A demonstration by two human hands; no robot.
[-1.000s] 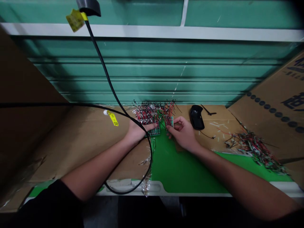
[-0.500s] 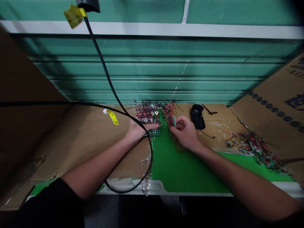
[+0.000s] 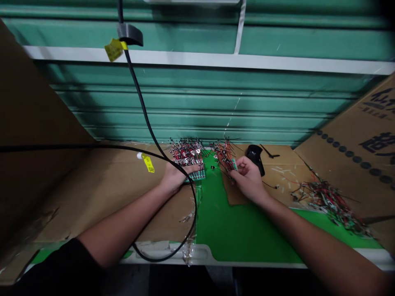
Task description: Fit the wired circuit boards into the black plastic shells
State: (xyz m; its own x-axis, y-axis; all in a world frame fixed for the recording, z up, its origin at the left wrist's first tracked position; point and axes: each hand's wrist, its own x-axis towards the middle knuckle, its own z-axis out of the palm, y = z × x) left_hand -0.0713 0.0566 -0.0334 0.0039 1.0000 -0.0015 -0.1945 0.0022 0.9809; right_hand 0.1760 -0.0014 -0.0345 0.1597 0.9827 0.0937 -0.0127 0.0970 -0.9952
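Note:
My left hand (image 3: 175, 174) is closed around the near edge of a green circuit board panel (image 3: 197, 174), its thumb lying across the front. Many red and black wires (image 3: 187, 150) with small dark tips stand up from that panel. To its right, my right hand (image 3: 247, 174) pinches a narrower green circuit board strip (image 3: 234, 164) between thumb and fingers. Red and black wires (image 3: 224, 154) fan out from this strip to the left and upward. A gap of green mat separates the two pieces. My right fingertips are partly hidden behind the strip.
A black cable (image 3: 195, 205) loops in front of my left wrist. A black plastic device (image 3: 255, 158) and a black cable tie (image 3: 270, 153) lie behind my right hand. A pile of wired boards (image 3: 336, 201) sits at right, near a cardboard box (image 3: 370, 135). Green corrugated wall (image 3: 173, 107) stands behind.
My right hand has shifted right with the board strip, widening the gap to the panel. My left hand still holds the panel. The camera view has tilted slightly upward.

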